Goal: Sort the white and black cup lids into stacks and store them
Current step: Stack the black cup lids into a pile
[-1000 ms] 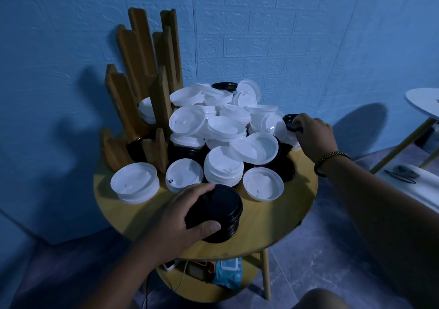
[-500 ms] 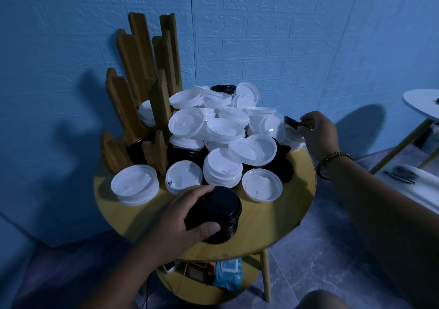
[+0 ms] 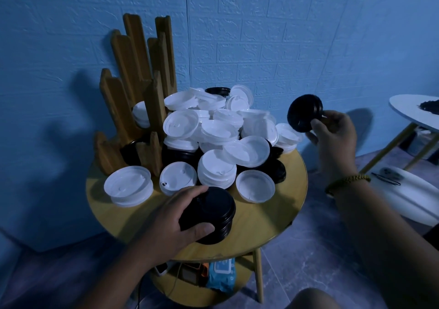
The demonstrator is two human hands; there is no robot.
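A heap of white lids with black lids beneath covers the back of the round wooden table. My left hand grips a stack of black lids standing near the table's front edge. My right hand holds a single black lid in the air, to the right of the heap and above the table's right rim. Small stacks of white lids stand in front of the heap. A wooden slotted lid rack rises at the back left, with some lids in its slots.
A lower shelf under the table holds a blue wipes packet and small devices. A white side table stands at the right, a white object lies on the grey floor below it. A blue brick-pattern wall is close behind.
My right hand has pulled a black lid out of the heap's right side and lifted it up and to the right. My left hand stays on the black stack.
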